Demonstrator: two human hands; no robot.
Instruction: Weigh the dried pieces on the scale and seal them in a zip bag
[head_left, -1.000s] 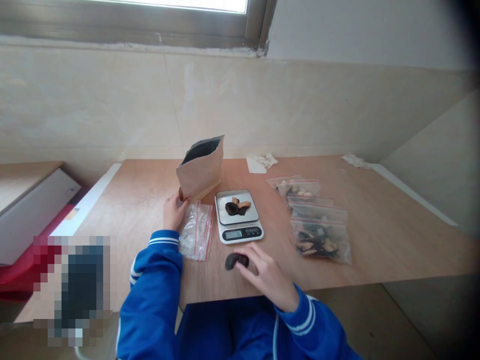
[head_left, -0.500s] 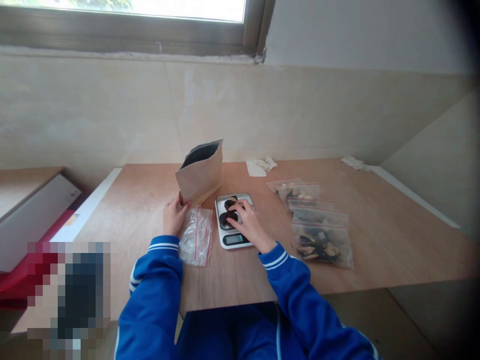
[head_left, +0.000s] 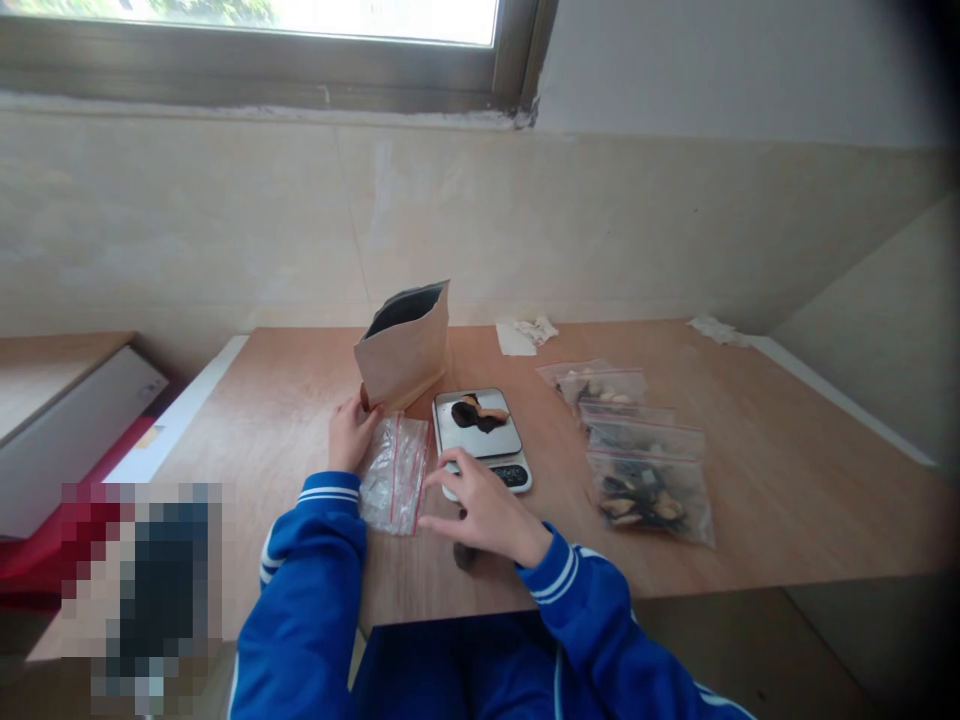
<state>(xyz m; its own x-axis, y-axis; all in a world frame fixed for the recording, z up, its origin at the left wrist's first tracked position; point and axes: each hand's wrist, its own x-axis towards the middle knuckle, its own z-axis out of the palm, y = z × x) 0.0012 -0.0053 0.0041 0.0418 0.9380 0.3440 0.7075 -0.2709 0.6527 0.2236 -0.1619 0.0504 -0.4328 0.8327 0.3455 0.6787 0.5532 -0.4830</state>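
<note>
Right hand (head_left: 484, 510) back from scale (head_left: 481, 437), fingers leftward.

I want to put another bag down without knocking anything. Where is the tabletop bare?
Bare wood lies left of the paper pouch and left hand, and on the right between the filled zip bags and the table edge. It is crowded in the middle: empty zip bag, scale and right hand sit close together.
</note>
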